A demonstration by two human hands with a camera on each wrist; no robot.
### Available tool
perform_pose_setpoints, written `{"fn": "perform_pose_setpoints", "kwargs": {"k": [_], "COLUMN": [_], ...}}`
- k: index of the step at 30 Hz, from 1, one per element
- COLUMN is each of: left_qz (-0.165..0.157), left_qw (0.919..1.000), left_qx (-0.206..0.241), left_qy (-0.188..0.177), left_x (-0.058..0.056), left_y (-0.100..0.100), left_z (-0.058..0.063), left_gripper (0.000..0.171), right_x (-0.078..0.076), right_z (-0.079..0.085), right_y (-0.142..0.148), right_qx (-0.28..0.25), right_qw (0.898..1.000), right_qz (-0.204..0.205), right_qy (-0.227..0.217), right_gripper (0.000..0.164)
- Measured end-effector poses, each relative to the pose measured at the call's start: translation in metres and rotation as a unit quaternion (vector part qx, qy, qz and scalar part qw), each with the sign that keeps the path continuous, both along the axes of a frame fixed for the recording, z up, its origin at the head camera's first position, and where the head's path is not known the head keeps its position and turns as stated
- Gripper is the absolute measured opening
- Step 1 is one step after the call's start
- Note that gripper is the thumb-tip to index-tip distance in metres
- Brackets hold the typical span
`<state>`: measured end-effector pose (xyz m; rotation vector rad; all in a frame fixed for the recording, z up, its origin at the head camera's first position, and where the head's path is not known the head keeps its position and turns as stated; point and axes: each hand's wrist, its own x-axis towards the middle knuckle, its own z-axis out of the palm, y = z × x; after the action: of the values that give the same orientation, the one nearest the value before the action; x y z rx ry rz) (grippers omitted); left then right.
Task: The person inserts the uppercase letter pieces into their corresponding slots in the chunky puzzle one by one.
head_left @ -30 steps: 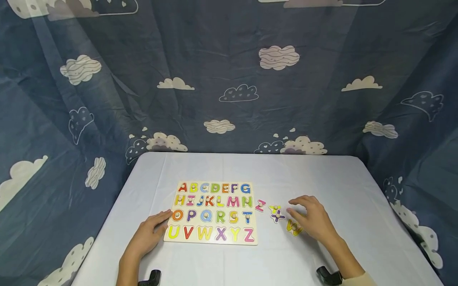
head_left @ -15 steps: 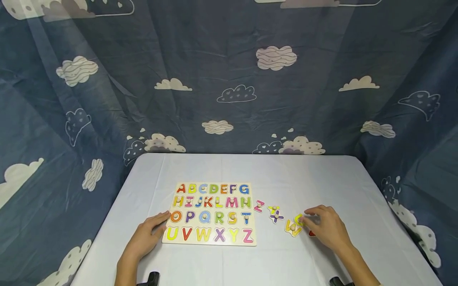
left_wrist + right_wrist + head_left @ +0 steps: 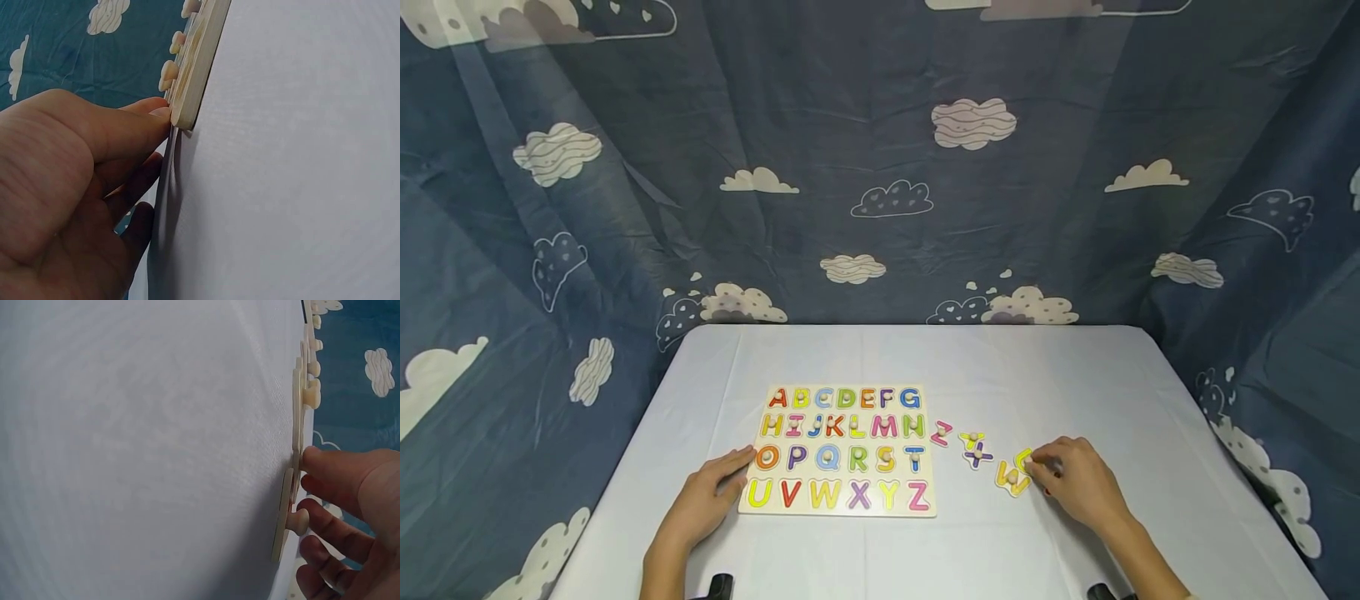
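A wooden alphabet puzzle board (image 3: pixel 837 515) lies flat on the table. My left hand (image 3: pixel 703 500) touches its left edge with relaxed fingers; the thumb (image 3: pixel 140 128) is by the front corner. Right of the board, my right hand (image 3: pixel 1078 483) pinches a yellow letter piece (image 3: pixel 1021 457), probably the U, with thumb and index finger; its knob is hidden. The piece is down among the loose letters. Beside it lies the yellow W (image 3: pixel 1013 478). Under the hand's other fingers is another knobbed piece (image 3: pixel 282 515), mostly hidden in the head view, where a bit of red shows.
The purple X (image 3: pixel 977 456), yellow Y (image 3: pixel 972 439) and pink Z (image 3: pixel 941 433) lie between the board and the right hand. Knobbed letters fill the board's upper rows; its bottom row shows printed letters without knobs. A cloud-patterned cloth (image 3: pixel 820 225) hangs behind the white table (image 3: pixel 1075 375).
My right hand has moved right and toward me, past the W, and its fingertips have closed on the yellow piece. The left hand stays at the board's edge.
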<state>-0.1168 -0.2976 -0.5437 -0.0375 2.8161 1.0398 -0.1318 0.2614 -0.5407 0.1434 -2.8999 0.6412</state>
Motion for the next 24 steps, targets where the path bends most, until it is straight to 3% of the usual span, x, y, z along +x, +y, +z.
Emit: {"fn": "perform_pose_setpoints", "kwargs": {"k": [13,24], "left_qz": [-0.012,-0.01], "left_qw": [0.9997,0.9999], "left_qx": [0.017,0.012], "left_qy": [0.01,0.005], "left_x": [0.0,0.0], "left_y": [-0.001,-0.001], "left_z": [0.0,0.001], "left_gripper": [0.049,0.049], "right_x": [-0.003,-0.007], "right_z": [0.012,0.027], "right_y": [-0.003,-0.054], "right_qx": [-0.026,-0.064], "right_qw": [0.999,0.996], "right_qz": [-0.017,0.03], "right_qy": [0.03,0.046], "right_gripper": [0.017,0.014]}}
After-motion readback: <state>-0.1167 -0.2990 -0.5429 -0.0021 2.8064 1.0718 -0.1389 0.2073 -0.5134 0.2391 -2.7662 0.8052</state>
